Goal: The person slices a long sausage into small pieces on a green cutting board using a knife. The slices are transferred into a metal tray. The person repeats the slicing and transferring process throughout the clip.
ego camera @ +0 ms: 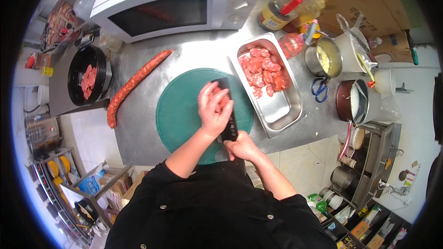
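Observation:
My right hand (242, 147) grips a dark-bladed cleaver (229, 124) at its handle, low over the right part of a round green cutting board (180, 110). Against the blade's left face, my left hand (213, 114) curls its fingers around reddish sausage pieces (219, 102), which it partly hides. Right of the board, a steel pan (277, 110) holds a heap of sliced sausage (264, 69) toward its far end. One long, curved, uncut sausage (135, 83) lies on the steel table, left of the board.
A white microwave (166, 14) stands behind the board. On the left, a black round container (88, 76) holds meat slices. Blue-handled scissors (320, 90), a metal pot (323, 57), a dark red pot (353, 100) and several bottles (301, 10) crowd the right side.

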`<state>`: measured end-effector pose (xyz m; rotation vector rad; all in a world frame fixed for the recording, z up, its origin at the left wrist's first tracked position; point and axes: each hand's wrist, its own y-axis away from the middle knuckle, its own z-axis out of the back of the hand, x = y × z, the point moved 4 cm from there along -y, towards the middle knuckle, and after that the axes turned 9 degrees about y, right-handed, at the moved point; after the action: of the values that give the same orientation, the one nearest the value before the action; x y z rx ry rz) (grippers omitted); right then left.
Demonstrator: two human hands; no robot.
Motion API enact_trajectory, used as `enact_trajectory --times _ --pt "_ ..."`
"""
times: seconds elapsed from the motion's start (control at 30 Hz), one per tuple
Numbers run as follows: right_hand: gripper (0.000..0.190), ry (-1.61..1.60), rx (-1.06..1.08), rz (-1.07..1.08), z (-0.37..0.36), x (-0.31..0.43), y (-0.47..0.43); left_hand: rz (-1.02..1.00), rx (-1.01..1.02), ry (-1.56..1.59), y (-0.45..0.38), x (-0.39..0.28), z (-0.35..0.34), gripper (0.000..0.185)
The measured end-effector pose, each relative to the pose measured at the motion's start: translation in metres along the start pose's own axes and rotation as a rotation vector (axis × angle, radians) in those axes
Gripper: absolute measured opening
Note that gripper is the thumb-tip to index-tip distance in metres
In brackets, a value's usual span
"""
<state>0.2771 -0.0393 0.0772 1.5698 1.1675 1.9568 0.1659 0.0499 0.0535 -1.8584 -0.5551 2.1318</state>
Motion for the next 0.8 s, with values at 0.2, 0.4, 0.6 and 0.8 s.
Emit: enact_trajectory --times 0.2,0.4,0.6,0.8 --pt "0.019 -0.218 -0.384 0.081 0.074 0.007 0.04 -0.111 0.204 0.158 -0.068 -0.01 -0.112 0.034" --pt "0.013 -0.359 -0.512 0.094 0.106 -0.021 0.068 -0.008 0.333 0.059 -0.089 0.021 -0.131 0.039" --pt "0.019 -0.178 -0.468 0.001 0.089 -0.051 0.086 -0.019 0.156 -0.524 -0.095 0.065 0.038 0.05" --pt "0.007 -0.007 -0.359 -0.06 0.061 -0.066 0.082 0.42 0.16 -1.215 -0.083 0.101 0.223 0.068"
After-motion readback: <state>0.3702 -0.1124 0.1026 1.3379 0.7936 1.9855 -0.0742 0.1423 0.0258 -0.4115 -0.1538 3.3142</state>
